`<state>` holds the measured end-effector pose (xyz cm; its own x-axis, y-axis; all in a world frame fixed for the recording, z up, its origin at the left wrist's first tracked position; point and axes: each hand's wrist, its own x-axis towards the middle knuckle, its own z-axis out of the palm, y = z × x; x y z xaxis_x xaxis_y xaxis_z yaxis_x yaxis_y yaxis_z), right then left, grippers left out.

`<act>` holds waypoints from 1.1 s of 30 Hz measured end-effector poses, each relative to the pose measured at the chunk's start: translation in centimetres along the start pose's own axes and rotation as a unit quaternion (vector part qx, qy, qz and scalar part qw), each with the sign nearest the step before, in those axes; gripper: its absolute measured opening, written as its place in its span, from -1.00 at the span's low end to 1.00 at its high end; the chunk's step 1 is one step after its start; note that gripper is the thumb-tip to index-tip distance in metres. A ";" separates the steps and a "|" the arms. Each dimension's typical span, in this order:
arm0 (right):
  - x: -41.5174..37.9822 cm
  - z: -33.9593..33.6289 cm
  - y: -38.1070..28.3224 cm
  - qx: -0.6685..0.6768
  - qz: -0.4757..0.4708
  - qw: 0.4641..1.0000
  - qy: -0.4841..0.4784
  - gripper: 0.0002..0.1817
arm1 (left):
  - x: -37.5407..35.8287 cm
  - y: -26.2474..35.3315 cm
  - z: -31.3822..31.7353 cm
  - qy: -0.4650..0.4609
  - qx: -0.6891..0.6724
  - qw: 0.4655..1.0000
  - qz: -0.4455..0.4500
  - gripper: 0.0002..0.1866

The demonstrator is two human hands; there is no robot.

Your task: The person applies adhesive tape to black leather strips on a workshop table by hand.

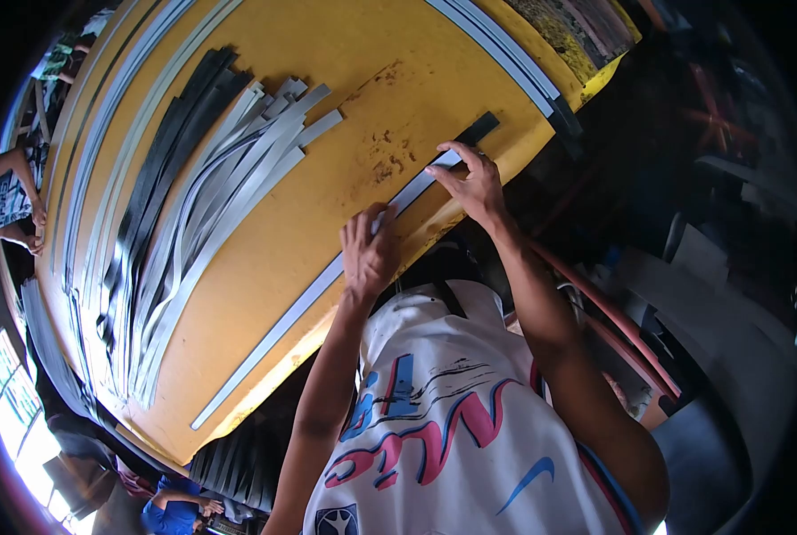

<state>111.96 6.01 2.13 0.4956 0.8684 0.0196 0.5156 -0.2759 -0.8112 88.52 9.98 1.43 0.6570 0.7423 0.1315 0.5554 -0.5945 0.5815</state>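
A strip bundle [229, 201] lies left, a stretch of yellow tabletop [278, 263] separating it from the pale strip [278, 330] along the near edge. The left hand [368, 254] curls over the strip; the right hand [474, 185] straddles it farther right, thumb and forefinger parted; whether either grips cannot be determined
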 end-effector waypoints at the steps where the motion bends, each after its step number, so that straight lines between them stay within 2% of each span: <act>1: 0.0 0.0 -0.1 -0.007 0.007 1.000 -0.006 -0.58 | 0.7 0.2 0.0 -0.034 -0.038 0.998 0.039 -0.48; 2: 0.1 0.0 0.0 -0.006 0.007 1.000 -0.004 -0.58 | 1.1 0.4 0.5 -0.057 -0.036 0.996 0.056 -0.29; 6: 0.1 0.1 0.3 -0.013 -0.013 1.000 -0.001 -0.56 | 2.4 0.2 1.3 -0.075 -0.026 0.991 0.106 -0.35; 11: 0.1 -0.5 -0.1 -0.034 -0.033 0.999 0.013 -0.54 | 2.5 0.4 1.3 -0.058 -0.043 0.992 0.106 -0.35; 13: 0.5 -1.3 -0.9 0.038 0.104 0.994 -0.011 -0.57 | 2.6 0.4 1.4 -0.060 -0.041 0.992 0.102 -0.35; 14: 0.7 -1.6 -0.8 0.039 0.106 0.994 -0.007 -0.57 | 2.6 0.4 1.5 -0.061 -0.040 0.993 0.096 -0.36; 16: 1.4 -2.2 -0.2 0.058 0.070 0.996 0.005 -0.62 | 2.6 0.5 1.4 -0.066 -0.040 0.992 0.095 -0.37; 19: 1.9 -2.8 -0.1 0.050 0.064 0.997 -0.003 -0.65 | 2.7 0.5 1.3 -0.059 -0.049 0.991 0.106 -0.36; 23: 2.1 -2.6 0.3 0.095 0.099 0.990 -0.037 -0.66 | 2.8 0.7 1.1 -0.060 -0.040 0.992 0.105 -0.33; 28: 1.8 -3.5 0.3 0.053 0.085 0.995 0.007 -0.71 | 2.6 0.5 1.5 -0.054 -0.040 0.992 0.104 -0.32; 33: 1.4 -3.7 0.7 0.043 0.058 0.997 0.005 -0.72 | 2.6 0.5 1.5 -0.052 -0.045 0.992 0.102 -0.32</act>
<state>115.60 5.46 3.73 0.5549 0.8288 -0.0722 0.3926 -0.3374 -0.8556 91.29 11.14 0.87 0.8024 0.5713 0.1726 0.3612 -0.6951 0.6216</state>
